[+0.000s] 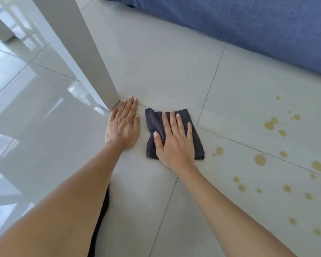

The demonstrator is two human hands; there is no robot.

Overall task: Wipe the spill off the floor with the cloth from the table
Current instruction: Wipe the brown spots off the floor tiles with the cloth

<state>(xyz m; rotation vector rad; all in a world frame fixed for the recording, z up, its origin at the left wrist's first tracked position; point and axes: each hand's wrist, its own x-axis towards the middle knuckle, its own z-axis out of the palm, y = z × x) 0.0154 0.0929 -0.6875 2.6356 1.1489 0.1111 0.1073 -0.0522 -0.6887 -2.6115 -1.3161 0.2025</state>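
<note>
Left to right. White table leg, square-section, one fully in view, foot on the glossy grey tile floor; a second white upright shows at the far left edge, partly cut off. No containers in view.

Left hand: flat, palm down on bare tile, fingers straight and together, grasping nothing. Fingertips lie near the foot of the table leg; the hand lies just beside the cloth's left edge, not touching it.

Dark grey cloth: one, folded to a rough square, lying on the floor beside a tile joint.

Right hand: spread flat on top of the cloth, fingers extended, pressing down rather than clenched round it.

Spill: yellowish-brown drops scattered on the tiles right of the cloth, about twenty separate spots, largest near the right edge. Nearest drop sits just beyond the cloth's lower right corner; cloth not over any drop.

Blue fabric fills the top right, its edge meeting the floor.
</note>
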